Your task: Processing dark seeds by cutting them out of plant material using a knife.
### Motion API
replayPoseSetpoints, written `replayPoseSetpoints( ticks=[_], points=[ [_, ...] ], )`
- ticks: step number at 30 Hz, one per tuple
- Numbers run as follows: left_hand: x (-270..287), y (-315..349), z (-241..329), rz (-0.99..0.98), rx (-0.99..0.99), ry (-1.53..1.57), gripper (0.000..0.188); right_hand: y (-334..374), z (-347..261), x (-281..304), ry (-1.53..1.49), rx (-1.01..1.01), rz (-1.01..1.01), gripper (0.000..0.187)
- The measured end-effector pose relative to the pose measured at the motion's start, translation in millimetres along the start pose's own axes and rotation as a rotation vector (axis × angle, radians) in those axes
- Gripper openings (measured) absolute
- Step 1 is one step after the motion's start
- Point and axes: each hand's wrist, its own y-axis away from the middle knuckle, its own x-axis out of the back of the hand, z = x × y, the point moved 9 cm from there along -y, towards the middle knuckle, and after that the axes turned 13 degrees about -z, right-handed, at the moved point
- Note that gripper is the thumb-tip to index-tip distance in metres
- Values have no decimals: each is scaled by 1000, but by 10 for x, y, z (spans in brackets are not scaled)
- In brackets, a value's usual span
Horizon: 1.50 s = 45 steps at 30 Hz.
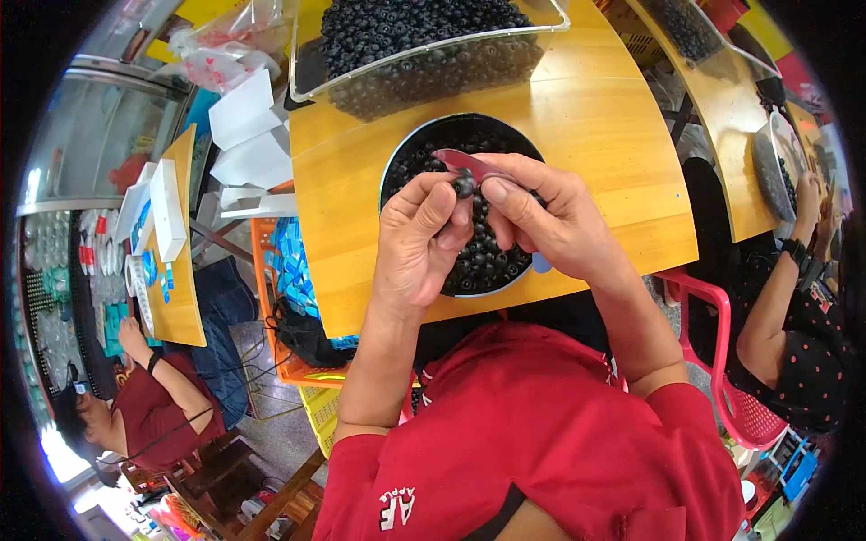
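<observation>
Above a round container (388, 167) of dark, shiny round pieces, both my hands are raised close together. My left hand (417, 230) pinches one small black round piece (464, 186) between thumb and fingertips; whether it is a berry, nut or bead I cannot make out. My right hand (557, 212) is closed around a small knife (458, 161), its blade pointing left. The blade lies at the top of the pinched piece, touching it or very near. My hands partly cover the container and its contents.
A clear plastic bin (433, 43) heaped with similar pieces stands at the wooden table's (622, 180) far side. Orange crate (271, 298) with blue packets, left. Co-workers sit left (167, 406) and right (785, 352), the latter on a pink chair (722, 334). White boxes (248, 126) are stacked left.
</observation>
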Motion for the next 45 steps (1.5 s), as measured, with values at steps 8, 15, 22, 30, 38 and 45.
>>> replayPoseSetpoints(
  ticks=[8,15,22,30,38,45],
  points=[
    [-44,-19,-22,67,-4,95,18,-2,26,-47,-2,40,19,35],
    [-62,-10,-32,14,6,90,17,-27,106,-26,-16,62,11,33],
    [-105,-59,-101,-22,45,253,21,-7,43,-47,-68,57,0,34],
    [-59,-49,-152,-27,40,350,22,-24,77,-43,-17,99,4,33],
    [-80,-53,-120,-45,11,302,23,-40,143,-26,-134,58,-9,33],
    [-11,23,88,111,-11,-162,23,25,151,60,-73,7,137,38]
  ],
)
